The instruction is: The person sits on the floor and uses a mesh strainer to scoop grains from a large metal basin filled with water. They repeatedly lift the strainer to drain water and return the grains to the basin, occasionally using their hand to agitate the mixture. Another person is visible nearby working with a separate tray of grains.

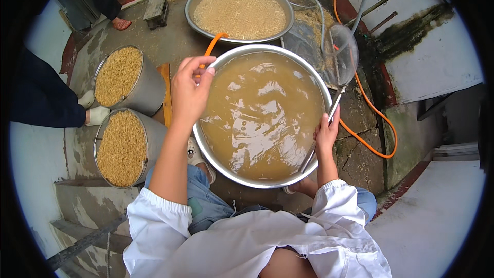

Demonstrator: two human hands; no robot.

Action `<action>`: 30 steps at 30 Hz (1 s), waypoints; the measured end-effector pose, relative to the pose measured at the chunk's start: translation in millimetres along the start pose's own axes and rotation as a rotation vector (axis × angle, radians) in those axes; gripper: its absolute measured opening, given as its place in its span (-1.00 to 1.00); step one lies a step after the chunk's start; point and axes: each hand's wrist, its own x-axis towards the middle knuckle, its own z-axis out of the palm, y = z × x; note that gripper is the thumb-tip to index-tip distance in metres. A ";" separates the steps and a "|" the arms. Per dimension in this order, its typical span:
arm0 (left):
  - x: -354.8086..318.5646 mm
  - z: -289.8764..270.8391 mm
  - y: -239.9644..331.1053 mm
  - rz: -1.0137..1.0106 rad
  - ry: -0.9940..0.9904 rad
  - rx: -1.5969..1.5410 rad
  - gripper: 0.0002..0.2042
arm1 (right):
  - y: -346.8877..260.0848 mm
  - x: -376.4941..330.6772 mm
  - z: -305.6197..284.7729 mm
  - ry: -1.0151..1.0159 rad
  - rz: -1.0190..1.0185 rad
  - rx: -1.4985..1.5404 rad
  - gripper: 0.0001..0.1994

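In front of me is a wide metal basin [198, 141] holding murky brown water [267, 113] with bright reflections on its rippled surface. Over its left rim, the thumb and fingers of my left hand [191, 85] close on an orange hose [212, 45], whose end is hidden by the hand. On the right side, my right hand [327, 133] grips the metal handle of a round mesh skimmer [343, 56]. The skimmer's net points away from me, outside the basin, while the handle's lower end lies over the basin's right rim.
A second basin [190, 20] of wet grain stands beyond. Two metal buckets of grain [146, 90] [154, 141] are at left, near another person's legs [46, 92]. A small wooden stool [156, 10] sits farther back. Hose loops [393, 134] lie on the right floor beside a stained wall [437, 67].
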 end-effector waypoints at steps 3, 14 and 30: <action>2.3 -14.4 -2.7 0.009 0.040 -0.001 -0.84 | 56.0 -2.4 -17.1 -0.039 -0.426 -0.708 -0.41; -2.3 -39.6 0.3 -0.067 0.023 -0.027 -0.83 | 70.2 105.3 109.5 -0.340 0.083 -1.298 -0.37; 2.9 -32.4 -2.1 -0.058 -0.004 -0.063 -0.82 | 68.8 27.9 76.0 -0.861 0.255 -1.278 -0.23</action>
